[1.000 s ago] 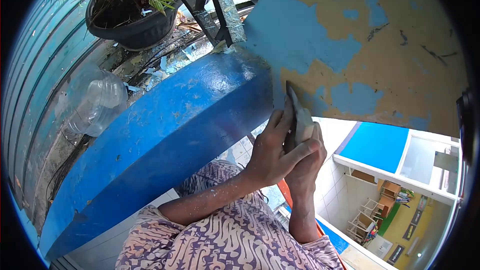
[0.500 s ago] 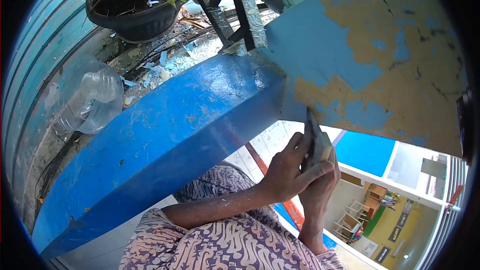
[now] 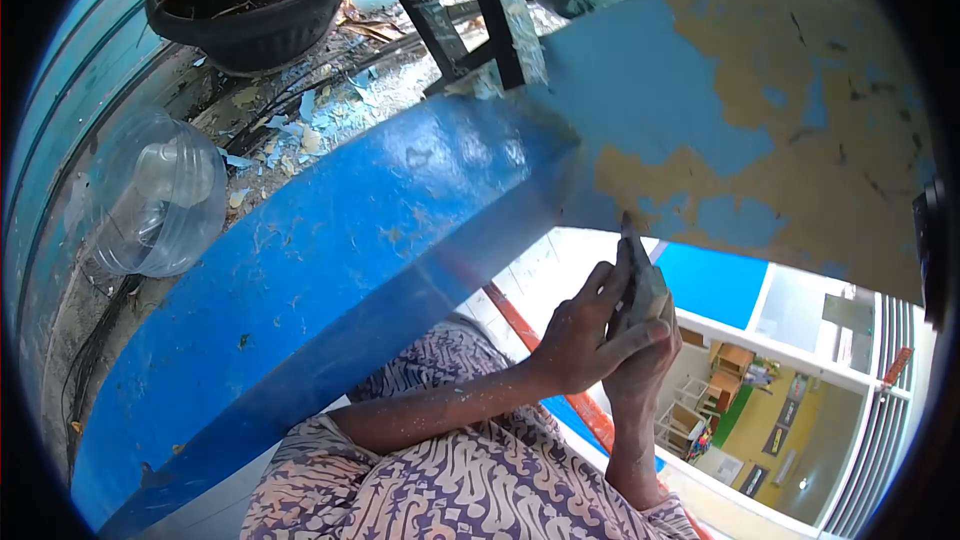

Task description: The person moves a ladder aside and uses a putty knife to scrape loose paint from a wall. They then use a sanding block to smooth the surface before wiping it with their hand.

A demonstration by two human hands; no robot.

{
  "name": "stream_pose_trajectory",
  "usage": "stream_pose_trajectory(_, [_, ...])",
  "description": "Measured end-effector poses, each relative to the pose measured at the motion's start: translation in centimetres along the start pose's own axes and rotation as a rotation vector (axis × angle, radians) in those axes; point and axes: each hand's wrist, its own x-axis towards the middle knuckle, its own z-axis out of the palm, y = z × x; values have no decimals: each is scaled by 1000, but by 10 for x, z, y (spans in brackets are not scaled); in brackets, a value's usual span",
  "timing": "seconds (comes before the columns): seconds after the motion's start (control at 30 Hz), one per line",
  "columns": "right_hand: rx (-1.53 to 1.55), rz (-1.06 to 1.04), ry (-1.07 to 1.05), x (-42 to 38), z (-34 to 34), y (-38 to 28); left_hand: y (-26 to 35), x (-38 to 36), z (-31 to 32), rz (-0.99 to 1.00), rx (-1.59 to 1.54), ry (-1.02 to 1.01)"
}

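Note:
My left hand [image 3: 578, 338] and my right hand [image 3: 645, 365] are closed together around a scraper [image 3: 629, 258] with a dark, narrow blade. Its handle is mostly hidden by my fingers. The blade's tip meets the lower edge area of a flat board [image 3: 640, 50]. Light blue paint has come off this board in large patches, baring a tan-brown surface. Beside the board, on the left, runs a glossy bright blue curved ledge [image 3: 330, 230] with scuffs and bits of debris on it. Pale specks dot my left forearm.
A black plant pot [image 3: 245, 35] and a clear plastic bottle [image 3: 165, 195] stand beyond the ledge among blue paint flakes [image 3: 300, 125]. A black metal frame [image 3: 490, 15] rises behind the board's corner. Below the board, a room with wooden chairs [image 3: 735, 355] shows.
The view has shifted slightly, so the ledge and pot sit a little further left. Both hands keep their hold, and the blade tip now sits nearer the board's lower edge.

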Motion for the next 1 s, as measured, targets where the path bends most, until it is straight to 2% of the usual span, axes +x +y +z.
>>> stream_pose_trajectory(0.13, [-36, -83, -12, 3, -8, -5, 13, -5, 5, -62, -28, 7])
stream_pose_trajectory(0.23, [4, 29, -24, 5, -10, -3, 8, -1, 13, -26, -31, 73])
stream_pose_trajectory(0.3, [39, -63, 13, 9, 3, 9, 1, 3, 8, 17, -17, 130])
stream_pose_trajectory(0.47, [-23, -80, -29, 8, -4, 1, 7, 0, 9, -4, -55, 146])
stream_pose_trajectory(0.53, [20, -27, -6, 8, -1, -1, 8, -2, 9, -21, -44, 129])
stream_pose_trajectory(0.73, [16, -105, -14, 13, 12, 3, -1, 1, -2, -1, -36, 180])
stream_pose_trajectory(0.8, [-36, -62, -29, 8, 0, -8, 8, -4, -1, -22, -7, 98])
stream_pose_trajectory(0.87, [22, -46, -11, 8, 8, -3, 6, -3, 3, -28, -57, 127])
stream_pose_trajectory(0.93, [127, -21, 33, 10, 27, 12, -8, 5, -2, 29, 60, 193])
stream_pose_trajectory(0.97, [142, -81, 32, 13, 39, 20, -12, 8, -11, 36, 138, 196])
stream_pose_trajectory(1.0, [145, -73, 35, 9, 36, 19, -11, 6, -15, 21, -29, 174])
